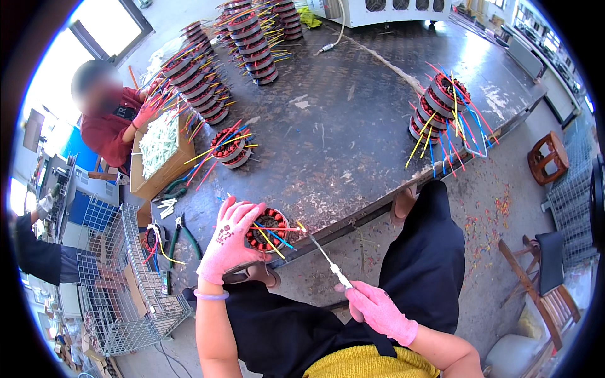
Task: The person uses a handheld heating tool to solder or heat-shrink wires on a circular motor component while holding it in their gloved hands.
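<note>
Gripping a white-handled tool [339,275] — right hand [382,311]; left hand [230,241] spread against stator [278,222] — pliers [191,242] nearby

Pale letters [125,111] mark a dark shirt [121,114]; print [224,234] on the left hand [232,244] is unreadable.

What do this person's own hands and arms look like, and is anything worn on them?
The left hand wears a pink glove with small dark marks on its back, and a pale purple bangle circles that wrist. The right hand wears a pink glove too. No sleeve shows on the left forearm or the right forearm.
</note>
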Demonstrator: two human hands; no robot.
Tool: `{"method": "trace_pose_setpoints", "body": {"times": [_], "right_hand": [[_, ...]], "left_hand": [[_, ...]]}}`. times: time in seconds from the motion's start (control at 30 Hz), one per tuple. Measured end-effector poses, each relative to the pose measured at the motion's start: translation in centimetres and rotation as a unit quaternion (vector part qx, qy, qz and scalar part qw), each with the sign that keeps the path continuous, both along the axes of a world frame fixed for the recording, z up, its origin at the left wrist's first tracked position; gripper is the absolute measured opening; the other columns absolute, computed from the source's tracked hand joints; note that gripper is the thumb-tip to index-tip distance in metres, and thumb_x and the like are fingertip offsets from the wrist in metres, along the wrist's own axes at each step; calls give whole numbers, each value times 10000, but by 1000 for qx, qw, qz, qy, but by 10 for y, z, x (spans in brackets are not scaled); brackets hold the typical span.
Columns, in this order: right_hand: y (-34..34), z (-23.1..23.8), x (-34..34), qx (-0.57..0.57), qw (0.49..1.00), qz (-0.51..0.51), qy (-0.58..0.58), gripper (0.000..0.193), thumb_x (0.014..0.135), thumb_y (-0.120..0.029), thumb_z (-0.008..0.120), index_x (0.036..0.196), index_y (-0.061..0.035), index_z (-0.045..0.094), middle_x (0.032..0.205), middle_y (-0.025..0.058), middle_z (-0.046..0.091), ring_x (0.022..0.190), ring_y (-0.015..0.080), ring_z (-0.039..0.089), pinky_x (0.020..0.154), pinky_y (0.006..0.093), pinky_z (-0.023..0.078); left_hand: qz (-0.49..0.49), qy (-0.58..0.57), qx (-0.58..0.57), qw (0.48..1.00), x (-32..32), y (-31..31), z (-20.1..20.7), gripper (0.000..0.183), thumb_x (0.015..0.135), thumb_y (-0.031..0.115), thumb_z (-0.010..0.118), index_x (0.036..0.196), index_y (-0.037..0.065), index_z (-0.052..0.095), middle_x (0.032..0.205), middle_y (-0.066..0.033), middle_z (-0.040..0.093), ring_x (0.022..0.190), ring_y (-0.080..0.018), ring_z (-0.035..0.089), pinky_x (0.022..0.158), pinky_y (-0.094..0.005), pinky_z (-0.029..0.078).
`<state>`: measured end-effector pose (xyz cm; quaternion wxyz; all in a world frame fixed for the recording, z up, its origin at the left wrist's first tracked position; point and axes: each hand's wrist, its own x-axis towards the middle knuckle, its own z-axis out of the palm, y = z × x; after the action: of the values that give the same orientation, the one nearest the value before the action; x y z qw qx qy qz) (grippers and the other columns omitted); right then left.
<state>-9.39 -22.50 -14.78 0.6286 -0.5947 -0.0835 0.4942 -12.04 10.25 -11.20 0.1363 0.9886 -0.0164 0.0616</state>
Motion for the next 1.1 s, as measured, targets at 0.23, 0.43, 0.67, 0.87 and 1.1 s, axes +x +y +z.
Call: {"method": "trace_pose_setpoints", "body": {"times": [0.23, 0.43, 0.67, 0.87, 1.1], "right_hand": [[-1, -4, -1, -3, 1000, 0, 10, 361, 1060, -267, 441, 1269, -12, 588, 641, -26, 452, 572, 60, 412, 539, 246, 349], [1, 0, 0, 1, 1000, 2, 2, 358, 1058, -264, 440, 1251, -3, 593, 647, -18, 459, 573, 67, 420, 543, 250, 355], [0, -1, 0, 8, 1000, 0, 11, 354, 1059, -263, 437, 1244, -6, 596, 652, -18, 459, 579, 71, 431, 548, 253, 359], [0, 3, 2, -7, 1000, 10, -8, 353, 1060, -267, 437, 1242, -9, 596, 658, -13, 473, 582, 72, 438, 555, 251, 368], [1, -2, 0, 3, 1000, 2, -9, 351, 1057, -254, 439, 1238, 4, 594, 656, -9, 474, 584, 74, 450, 566, 254, 388]], "left_hand": [[0, -1, -4, 1000, 1, 0, -1, 970, 477, 304, 904, 1354, 88, 550, 1248, -100, 580, 1285, -294, 483, 1217, -508, 224], [10, 2, -7, 1000, 0, -1, -1, 968, 474, 300, 904, 1351, 89, 554, 1259, -115, 574, 1287, -298, 482, 1217, -507, 224], [12, 3, -4, 1000, 0, -1, -1, 961, 478, 289, 901, 1351, 88, 554, 1262, -119, 572, 1295, -306, 476, 1219, -507, 220], [14, 10, -6, 1000, 0, -1, -1, 957, 479, 283, 900, 1351, 88, 556, 1265, -120, 570, 1300, -309, 470, 1220, -508, 217], [10, -2, -10, 1000, 0, 1, -4, 959, 475, 283, 898, 1349, 85, 557, 1260, -118, 571, 1296, -311, 470, 1218, -508, 218]]}}
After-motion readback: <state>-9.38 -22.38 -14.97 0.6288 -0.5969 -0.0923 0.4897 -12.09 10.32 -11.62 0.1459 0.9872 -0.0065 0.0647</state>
